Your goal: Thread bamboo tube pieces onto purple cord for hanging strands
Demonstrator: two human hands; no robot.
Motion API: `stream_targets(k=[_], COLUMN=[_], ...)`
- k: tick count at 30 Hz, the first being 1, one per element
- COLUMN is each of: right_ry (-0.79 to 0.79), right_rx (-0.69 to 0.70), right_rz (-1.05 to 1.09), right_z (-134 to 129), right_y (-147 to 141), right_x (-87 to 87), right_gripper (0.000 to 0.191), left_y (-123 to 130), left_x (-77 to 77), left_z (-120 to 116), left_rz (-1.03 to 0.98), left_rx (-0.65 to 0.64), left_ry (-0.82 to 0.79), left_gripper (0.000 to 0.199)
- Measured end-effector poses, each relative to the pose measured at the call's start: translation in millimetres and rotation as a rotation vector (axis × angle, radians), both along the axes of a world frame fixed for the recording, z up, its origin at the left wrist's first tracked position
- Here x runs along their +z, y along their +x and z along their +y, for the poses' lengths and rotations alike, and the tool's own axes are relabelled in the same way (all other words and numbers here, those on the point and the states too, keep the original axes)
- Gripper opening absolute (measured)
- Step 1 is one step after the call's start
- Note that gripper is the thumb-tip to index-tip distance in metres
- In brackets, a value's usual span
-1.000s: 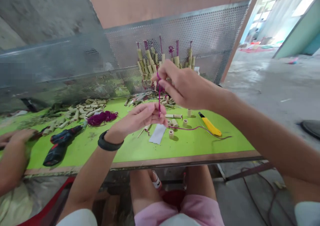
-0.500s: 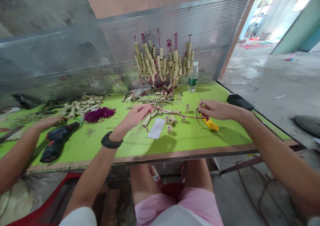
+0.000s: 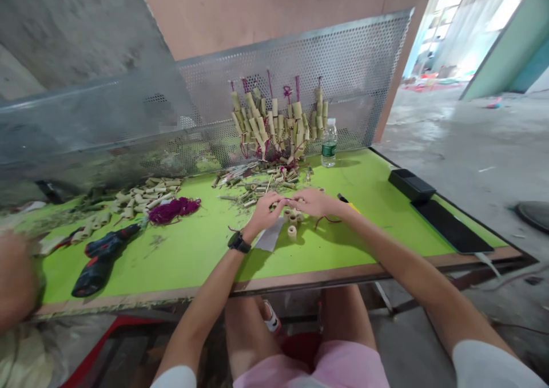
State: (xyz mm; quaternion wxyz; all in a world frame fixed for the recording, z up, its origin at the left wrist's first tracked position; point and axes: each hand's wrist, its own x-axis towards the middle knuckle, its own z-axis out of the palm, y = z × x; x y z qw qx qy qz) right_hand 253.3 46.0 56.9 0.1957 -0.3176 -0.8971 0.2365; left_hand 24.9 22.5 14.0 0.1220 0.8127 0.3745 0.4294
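My left hand [image 3: 266, 209], with a black watch on the wrist, and my right hand [image 3: 314, 202] meet over the green table. Their fingertips are pinched on a thin purple cord [image 3: 329, 220]; one loose end trails beneath my right wrist and another piece shows left of my left hand. Below the fingers stand several short bamboo rings [image 3: 292, 232], some partly hidden. A white slip of paper [image 3: 268, 238] lies under my left hand. Behind my right forearm, a yellow and black tool [image 3: 354, 207] is mostly covered.
Strung bamboo pieces [image 3: 259, 119] hang on the perforated metal panel. Cut bamboo [image 3: 148, 193], a purple yarn bundle [image 3: 174, 209] and a cordless drill [image 3: 103, 257] lie left, near another person's blurred arm [image 3: 16, 279]. A water bottle [image 3: 329, 145], black box [image 3: 412, 185] and phone [image 3: 452, 226] are right.
My hands were apart with the purple cord stretched between them; now they are together above the bamboo rings. The view has shifted, showing the phone. The other person's arm has moved nearer.
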Motion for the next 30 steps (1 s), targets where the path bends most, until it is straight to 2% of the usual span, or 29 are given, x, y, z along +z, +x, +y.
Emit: stream_targets(k=[3, 6, 8, 10, 12, 14, 17, 19, 23, 30], right_ry=[-0.243, -0.412, -0.429, -0.364, -0.23, -0.078, 0.054, 0.095, 0.21, 0.259], right_rx=[0.0, -0.067, -0.164, -0.271, -0.349, -0.367, -0.309, -0.27, -0.252, -0.259], right_rz=[0.209, 0.503, 0.679, 0.777, 0.727, 0.536, 0.204, 0.083, 0.023, -0.003], right_z=[5, 7, 9, 11, 12, 12, 7, 3, -5, -9], right_y=[19, 37, 42, 44, 43, 41, 34, 29, 22, 20], right_x=[-7.5, -8.0, -10.1, -15.7, -24.2, -33.6, -44.5, -48.2, -49.5, -51.5], right_gripper=[0.057, 0.064, 0.066, 0.065, 0.062, 0.059, 0.051, 0.047, 0.047, 0.046], left_y=[-3, -8, -12, -16, -17, -14, -5, 2, 10, 12], left_x=[-7.4, -12.7, -15.4, -17.2, -18.2, -18.7, -20.2, -21.8, -23.5, -19.5], left_z=[2, 8, 10, 10, 7, 4, 0, -2, -5, -7], left_rz=[-0.134, -0.269, -0.312, -0.317, -0.228, -0.039, 0.275, 0.434, 0.641, 0.726], left_rx=[0.09, 0.268, 0.367, 0.406, 0.409, 0.375, 0.288, 0.246, 0.201, 0.217], left_ry=[-0.08, -0.163, -0.168, -0.15, -0.089, 0.013, 0.159, 0.226, 0.294, 0.306], left_gripper=[0.037, 0.044, 0.047, 0.051, 0.052, 0.049, 0.042, 0.038, 0.035, 0.034])
